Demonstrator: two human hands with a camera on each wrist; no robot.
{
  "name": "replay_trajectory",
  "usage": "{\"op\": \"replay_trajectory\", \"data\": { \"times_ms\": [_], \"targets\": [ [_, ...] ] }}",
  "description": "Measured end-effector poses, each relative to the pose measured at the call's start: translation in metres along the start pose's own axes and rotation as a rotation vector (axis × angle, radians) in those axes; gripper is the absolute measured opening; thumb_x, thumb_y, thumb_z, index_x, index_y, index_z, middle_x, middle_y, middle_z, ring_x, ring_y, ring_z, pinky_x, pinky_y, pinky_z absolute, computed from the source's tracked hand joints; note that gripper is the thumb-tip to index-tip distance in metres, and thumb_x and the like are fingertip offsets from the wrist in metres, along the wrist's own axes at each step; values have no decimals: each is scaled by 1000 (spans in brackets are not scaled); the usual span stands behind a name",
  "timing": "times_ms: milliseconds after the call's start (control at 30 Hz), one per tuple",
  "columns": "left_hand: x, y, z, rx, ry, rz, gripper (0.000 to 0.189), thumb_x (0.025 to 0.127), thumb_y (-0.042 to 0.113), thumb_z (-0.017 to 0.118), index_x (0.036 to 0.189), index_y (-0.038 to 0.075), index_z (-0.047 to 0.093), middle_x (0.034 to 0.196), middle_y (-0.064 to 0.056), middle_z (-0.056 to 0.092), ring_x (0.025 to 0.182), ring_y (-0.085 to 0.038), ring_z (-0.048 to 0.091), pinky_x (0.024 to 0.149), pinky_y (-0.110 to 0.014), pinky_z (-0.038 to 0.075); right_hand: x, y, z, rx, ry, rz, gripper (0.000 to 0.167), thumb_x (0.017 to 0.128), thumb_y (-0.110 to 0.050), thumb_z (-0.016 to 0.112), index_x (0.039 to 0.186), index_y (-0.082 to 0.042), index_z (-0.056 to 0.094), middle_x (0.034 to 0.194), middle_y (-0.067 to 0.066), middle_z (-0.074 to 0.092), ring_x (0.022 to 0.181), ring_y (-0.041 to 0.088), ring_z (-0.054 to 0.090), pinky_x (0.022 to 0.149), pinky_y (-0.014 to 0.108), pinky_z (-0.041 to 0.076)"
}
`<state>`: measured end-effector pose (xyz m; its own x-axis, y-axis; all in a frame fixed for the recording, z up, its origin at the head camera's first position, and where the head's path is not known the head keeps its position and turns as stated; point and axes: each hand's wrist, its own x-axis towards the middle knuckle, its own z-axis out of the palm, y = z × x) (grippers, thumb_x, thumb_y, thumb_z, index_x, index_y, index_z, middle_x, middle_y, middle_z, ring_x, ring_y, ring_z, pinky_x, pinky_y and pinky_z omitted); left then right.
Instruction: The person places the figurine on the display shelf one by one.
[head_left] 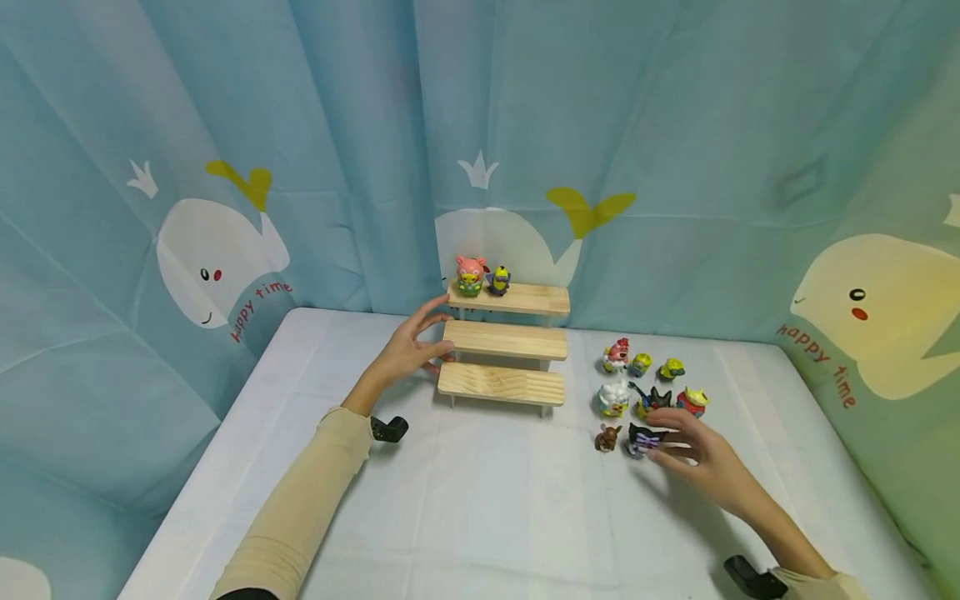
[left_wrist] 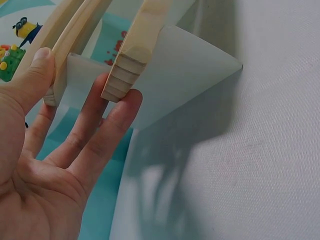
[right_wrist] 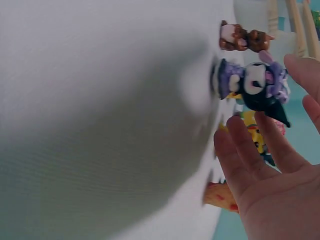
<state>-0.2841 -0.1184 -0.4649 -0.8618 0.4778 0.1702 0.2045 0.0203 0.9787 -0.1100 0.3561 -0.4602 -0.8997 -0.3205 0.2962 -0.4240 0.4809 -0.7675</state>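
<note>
A three-tier wooden display stand (head_left: 504, 340) stands at the back of the table. At its left end my left hand (head_left: 405, 354) grips the boards, its thumb against the middle board (left_wrist: 85, 32) and its other fingers spread along the board ends. A pink-hooded figurine (head_left: 470, 277) and a small yellow and blue one (head_left: 498, 281) stand on the top tier. My right hand (head_left: 701, 458) is around a black and purple figurine (right_wrist: 250, 85) that stands on the table. Its fingers are spread beside the head; whether a fingertip touches is unclear.
Several figurines stand on the right, among them a brown one (head_left: 607, 437), a white-topped one (head_left: 613, 398) and a red one (head_left: 617, 355). A pale blue curtain (head_left: 360, 167) hangs behind the table (head_left: 465, 500).
</note>
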Motion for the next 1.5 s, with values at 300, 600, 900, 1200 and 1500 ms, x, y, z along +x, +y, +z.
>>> {"op": "replay_trajectory", "data": {
  "times_ms": [300, 600, 900, 1200, 1500],
  "targets": [
    [-6, 18, 4, -42, -18, -33, 78, 101, 1, 65, 164, 25, 26, 162, -26, 29, 91, -42, 73, 75, -81, 47, 3, 11, 7, -16, -13, 16, 40, 85, 8, 79, 121, -1, 65, 115, 14, 67, 92, 11, 70, 82, 20, 59],
    [-7, 25, 5, -24, -24, -26, 78, 101, -1, 63, 165, 22, 25, 162, -28, 29, 91, -43, 73, 74, -79, 49, 6, 12, 10, -29, -18, 11, 36, 86, 9, 78, 118, -2, 66, 110, 16, 66, 88, 9, 69, 78, 19, 59],
    [-8, 25, 5, -16, -18, -33, 79, 101, 3, 66, 165, 24, 25, 162, -27, 31, 91, -42, 74, 72, -76, 51, 4, 13, 12, -45, -19, 53, 34, 86, 5, 80, 116, -2, 66, 109, 12, 67, 87, 10, 70, 76, 20, 60],
    [-7, 24, 5, 2, -13, -28, 78, 101, 4, 67, 164, 24, 26, 162, -26, 31, 89, -40, 74, 71, -73, 54, 3, 16, 13, -59, -12, 61, 36, 85, 5, 80, 118, -4, 66, 111, 13, 67, 87, 7, 69, 75, 21, 60],
    [-8, 26, 6, 7, -11, -28, 78, 101, 4, 67, 164, 25, 26, 163, -25, 30, 89, -40, 74, 72, -74, 53, 2, 18, 13, -55, -10, 56, 38, 85, 6, 80, 119, -3, 66, 113, 17, 66, 89, 7, 69, 76, 21, 60]
  ]
}}
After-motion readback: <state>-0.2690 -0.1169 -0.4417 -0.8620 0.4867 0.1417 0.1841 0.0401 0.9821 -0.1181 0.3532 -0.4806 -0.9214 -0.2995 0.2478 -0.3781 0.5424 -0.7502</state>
